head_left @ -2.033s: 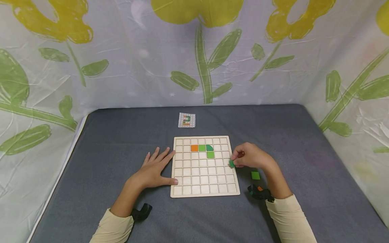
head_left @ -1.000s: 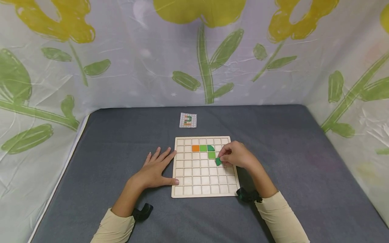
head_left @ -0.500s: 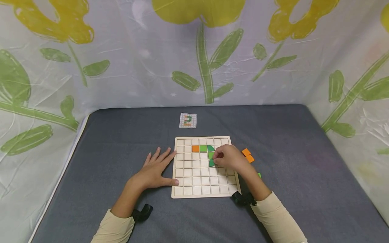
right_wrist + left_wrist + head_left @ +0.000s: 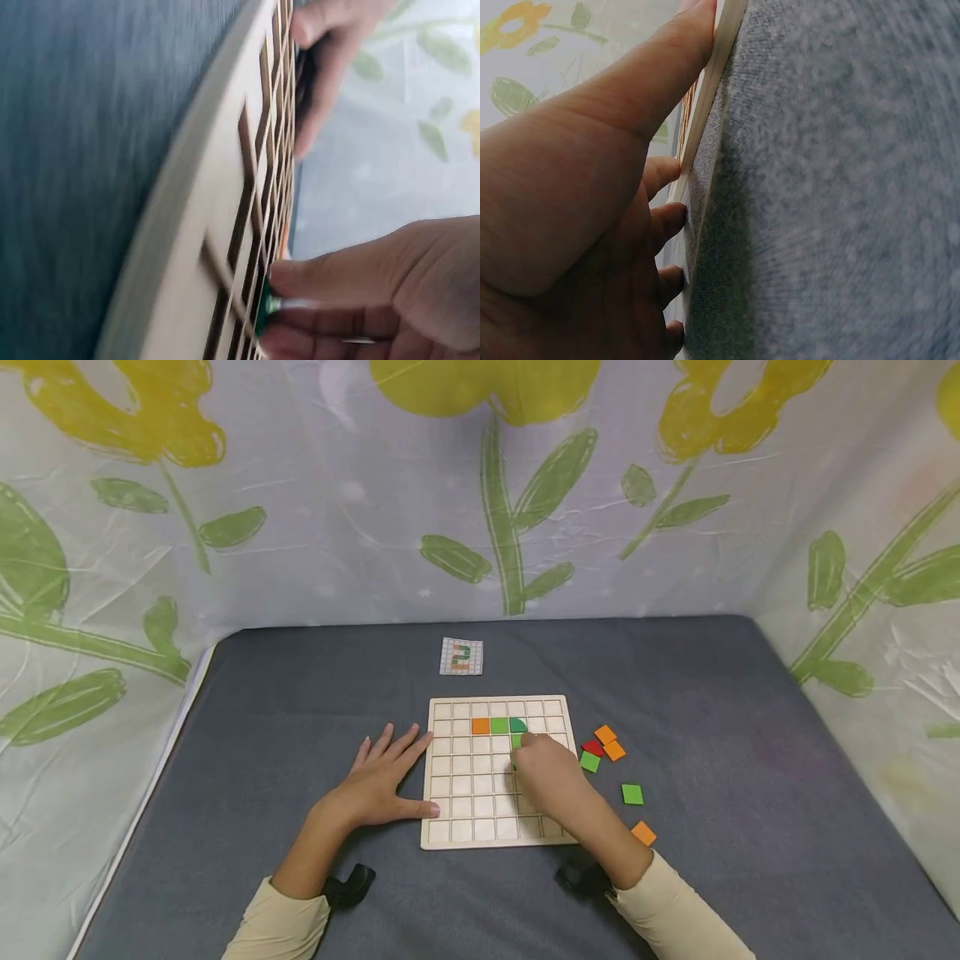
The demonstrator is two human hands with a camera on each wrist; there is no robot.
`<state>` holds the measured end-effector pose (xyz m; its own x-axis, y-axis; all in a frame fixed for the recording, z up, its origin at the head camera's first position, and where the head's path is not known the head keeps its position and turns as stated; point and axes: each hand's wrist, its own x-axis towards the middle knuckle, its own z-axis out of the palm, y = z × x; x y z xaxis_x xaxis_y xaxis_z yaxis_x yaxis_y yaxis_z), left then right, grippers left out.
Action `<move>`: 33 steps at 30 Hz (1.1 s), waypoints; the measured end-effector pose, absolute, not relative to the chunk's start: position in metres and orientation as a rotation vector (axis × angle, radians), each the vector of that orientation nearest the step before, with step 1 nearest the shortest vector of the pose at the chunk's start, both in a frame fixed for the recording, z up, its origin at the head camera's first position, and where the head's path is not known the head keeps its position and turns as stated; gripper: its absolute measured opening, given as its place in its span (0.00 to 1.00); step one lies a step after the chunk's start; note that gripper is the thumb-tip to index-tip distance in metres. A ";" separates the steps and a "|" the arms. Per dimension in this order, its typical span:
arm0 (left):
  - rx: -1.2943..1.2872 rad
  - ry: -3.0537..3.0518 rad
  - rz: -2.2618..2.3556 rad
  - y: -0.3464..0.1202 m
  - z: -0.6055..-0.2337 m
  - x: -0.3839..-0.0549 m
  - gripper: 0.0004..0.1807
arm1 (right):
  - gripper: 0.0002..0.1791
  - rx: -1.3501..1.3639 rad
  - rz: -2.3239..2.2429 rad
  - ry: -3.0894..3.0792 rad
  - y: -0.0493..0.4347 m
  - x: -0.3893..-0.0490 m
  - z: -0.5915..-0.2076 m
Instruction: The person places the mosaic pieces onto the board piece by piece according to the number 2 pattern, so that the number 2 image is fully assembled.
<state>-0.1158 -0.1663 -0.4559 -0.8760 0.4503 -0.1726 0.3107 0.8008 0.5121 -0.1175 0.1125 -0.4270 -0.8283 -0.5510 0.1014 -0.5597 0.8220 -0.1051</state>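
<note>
A wooden grid board [image 4: 461, 810] lies on the dark grey table. My left hand [image 4: 382, 787], fingers spread and straight, rests on its left edge. Across its upper part run an orange square tile [image 4: 480, 726], a light green square tile [image 4: 498, 726] and a dark green quarter-round tile [image 4: 517, 725]. Another light green tile [image 4: 516, 741] sits below, partly covered by my right hand [image 4: 551, 781]. In the right wrist view, the right thumb and fingertips pinch a second dark green quarter-round tile [image 4: 263, 306] low against the grid; the head view hides most of it.
Right of the board lie loose tiles: orange squares [image 4: 614, 750], a red piece [image 4: 592, 747], light green squares [image 4: 632, 794] and an orange one [image 4: 643, 832] near the right forearm. A small printed pattern card [image 4: 461, 656] lies behind the board. A flower-painted curtain [image 4: 360, 527] stands behind.
My right hand has carried the dark green tile from the board's right edge leftward to below the light green tile, turning palm-down over it. The left hand keeps its place.
</note>
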 end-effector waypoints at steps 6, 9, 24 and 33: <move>0.578 2.707 0.688 -0.166 -0.457 -0.116 0.60 | 0.11 0.991 0.206 -2.937 0.107 -0.108 -0.419; 0.578 2.707 0.688 -0.166 -0.457 -0.116 0.60 | 0.11 1.075 0.434 -3.017 0.120 -0.114 -0.410; 0.577 2.703 0.689 -0.166 -0.454 -0.115 0.59 | 0.19 0.393 0.532 -3.488 0.200 -0.147 -0.398; 0.590 2.703 0.684 -0.167 -0.456 -0.116 0.59 | 0.10 0.315 0.486 -3.473 0.198 -0.153 -0.405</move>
